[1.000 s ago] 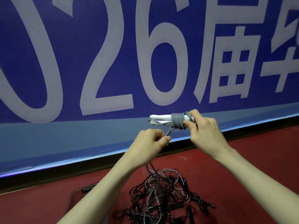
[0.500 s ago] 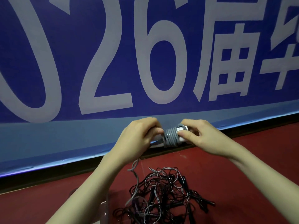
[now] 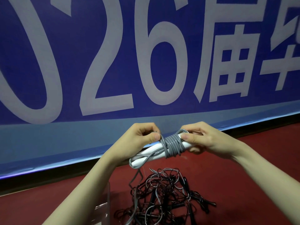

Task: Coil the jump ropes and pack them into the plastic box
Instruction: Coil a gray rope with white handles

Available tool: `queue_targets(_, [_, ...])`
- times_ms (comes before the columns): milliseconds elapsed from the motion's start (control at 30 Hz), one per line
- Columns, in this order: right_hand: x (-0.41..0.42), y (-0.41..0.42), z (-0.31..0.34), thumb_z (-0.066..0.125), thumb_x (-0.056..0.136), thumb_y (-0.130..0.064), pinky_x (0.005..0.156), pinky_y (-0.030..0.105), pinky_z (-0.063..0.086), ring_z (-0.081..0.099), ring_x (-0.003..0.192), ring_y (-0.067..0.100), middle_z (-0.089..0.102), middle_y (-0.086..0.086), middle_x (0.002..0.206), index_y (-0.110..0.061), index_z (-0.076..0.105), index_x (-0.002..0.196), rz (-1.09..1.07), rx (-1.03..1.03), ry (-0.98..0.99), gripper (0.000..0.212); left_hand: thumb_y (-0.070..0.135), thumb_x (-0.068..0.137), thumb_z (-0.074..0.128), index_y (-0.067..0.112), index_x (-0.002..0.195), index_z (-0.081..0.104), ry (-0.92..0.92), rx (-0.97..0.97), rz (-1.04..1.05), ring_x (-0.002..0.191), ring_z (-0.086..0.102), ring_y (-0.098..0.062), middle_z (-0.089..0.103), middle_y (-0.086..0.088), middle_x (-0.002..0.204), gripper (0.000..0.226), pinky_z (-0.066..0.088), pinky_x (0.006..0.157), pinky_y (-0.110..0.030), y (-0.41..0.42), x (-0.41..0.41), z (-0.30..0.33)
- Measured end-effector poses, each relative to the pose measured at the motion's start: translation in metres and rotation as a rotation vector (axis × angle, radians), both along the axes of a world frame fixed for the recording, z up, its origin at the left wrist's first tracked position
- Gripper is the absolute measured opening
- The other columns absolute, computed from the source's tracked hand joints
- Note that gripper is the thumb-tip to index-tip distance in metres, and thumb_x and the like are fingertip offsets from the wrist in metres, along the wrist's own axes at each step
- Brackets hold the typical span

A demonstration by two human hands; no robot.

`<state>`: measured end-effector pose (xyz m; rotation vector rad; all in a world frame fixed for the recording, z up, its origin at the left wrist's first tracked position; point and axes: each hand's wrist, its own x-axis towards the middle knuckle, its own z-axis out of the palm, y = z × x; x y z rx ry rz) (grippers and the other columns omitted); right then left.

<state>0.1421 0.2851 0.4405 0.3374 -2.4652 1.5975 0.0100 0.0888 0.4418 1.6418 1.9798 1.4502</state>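
Above floor pile, both hands [image 3: 141, 140] [image 3: 204, 140] grasp rope bundle [image 3: 172, 145], now tilted, handles exposed.

A grey jump rope [image 3: 172, 145] was wound in tight coils around its white handles [image 3: 146, 155], held slanted in the air. Below, tangled black and grey ropes [image 3: 164, 197] lay heaped beside a clear plastic box [image 3: 103, 207].

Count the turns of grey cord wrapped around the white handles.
About 6 turns of grey cord show, side by side around the white handles, between the left hand and right hand. More may be hidden behind.
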Motion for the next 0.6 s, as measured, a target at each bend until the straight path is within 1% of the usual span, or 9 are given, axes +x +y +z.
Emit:
queue_targets(67, [0.0,-0.001,0.001,0.054,0.091,-0.025,0.049,0.015,0.031,0.036,0.051,0.007,0.041,-0.004,0.06,0.017,0.046,0.085,0.016,-0.04,0.004,0.044,0.018,0.085,0.061,0.016,0.074,0.061,-0.131,0.039,-0.041,0.057,0.046,-0.004,0.056,0.01,0.065,0.011,0.038,0.058,-0.014,0.001,-0.002,-0.003])
queue_targets(133, [0.0,-0.002,0.002,0.053,0.092,-0.025,0.051,0.017,0.032,0.037,0.052,0.008,0.043,-0.005,0.061,0.019,0.047,0.089,0.026,-0.063,0.016,0.045,0.022,0.083,0.061,0.024,0.071,0.064,-0.213,0.046,-0.061,0.054,0.047,-0.004,0.058,0.009,0.065,0.013,0.038,0.055,-0.014,0.004,-0.005,-0.006])
queue_targets(233, [0.0,-0.002,0.001,0.053,0.093,-0.029,0.051,0.018,0.031,0.036,0.053,0.01,0.043,0.002,0.064,0.02,0.051,0.101,0.04,-0.133,0.029,0.049,0.042,0.08,0.062,0.028,0.069,0.062,-0.241,0.053,-0.048,0.047,0.045,-0.001,0.055,0.012,0.058,0.018,0.036,0.048,-0.014,0.011,-0.008,-0.013])
queue_targets(300, [-0.002,-0.004,-0.002,0.058,0.091,-0.038,0.052,0.027,0.021,0.028,0.054,0.019,0.041,0.009,0.064,0.017,0.051,0.103,0.035,-0.172,0.037,0.056,0.051,0.07,0.069,0.027,0.069,0.06,-0.312,0.103,-0.039,0.047,0.044,-0.005,0.053,0.009,0.057,0.026,0.035,0.046,-0.017,0.017,-0.008,-0.021])
queue_targets(333, [-0.004,-0.004,-0.003,0.059,0.089,-0.042,0.051,0.03,0.018,0.023,0.055,0.025,0.04,0.012,0.064,0.014,0.051,0.101,0.023,-0.187,0.045,0.058,0.046,0.066,0.074,0.028,0.067,0.059,-0.346,0.131,-0.035,0.047,0.043,-0.006,0.052,0.006,0.058,0.024,0.035,0.046,-0.019,0.021,-0.007,-0.023])
queue_targets(400, [-0.007,-0.005,-0.005,0.058,0.09,-0.04,0.048,0.026,0.019,0.026,0.054,0.022,0.04,0.013,0.066,0.013,0.051,0.1,-0.016,-0.226,0.075,0.055,0.026,0.066,0.068,0.028,0.061,0.059,-0.409,0.188,-0.055,0.047,0.037,-0.006,0.047,0.005,0.057,0.011,0.028,0.047,-0.019,0.027,-0.003,-0.027])
queue_targets(467, [-0.01,-0.006,-0.007,0.053,0.091,-0.034,0.047,0.018,0.025,0.034,0.053,0.013,0.044,0.006,0.064,0.016,0.05,0.103,-0.054,-0.273,0.103,0.051,0.009,0.076,0.051,0.025,0.061,0.058,-0.581,0.251,-0.068,0.043,0.03,-0.003,0.041,0.007,0.053,0.024,0.022,0.043,-0.017,0.035,0.004,-0.025])
queue_targets(533, [-0.013,-0.007,-0.008,0.053,0.094,-0.03,0.047,0.016,0.03,0.035,0.051,0.01,0.046,0.004,0.064,0.013,0.052,0.103,-0.075,-0.326,0.133,0.044,-0.005,0.088,0.031,0.015,0.069,0.052,-0.678,0.252,0.004,0.039,0.028,-0.002,0.038,0.008,0.048,0.034,0.023,0.039,-0.014,0.042,0.009,-0.023])
queue_targets(600, [-0.014,-0.009,-0.006,0.054,0.096,-0.028,0.047,0.015,0.032,0.037,0.05,0.008,0.047,0.005,0.067,0.005,0.057,0.104,-0.105,-0.412,0.175,0.034,-0.001,0.1,0.024,0.012,0.071,0.047,-0.577,0.175,0.119,0.04,0.029,-0.005,0.037,0.008,0.047,0.039,0.024,0.04,-0.016,0.043,0.011,-0.028])
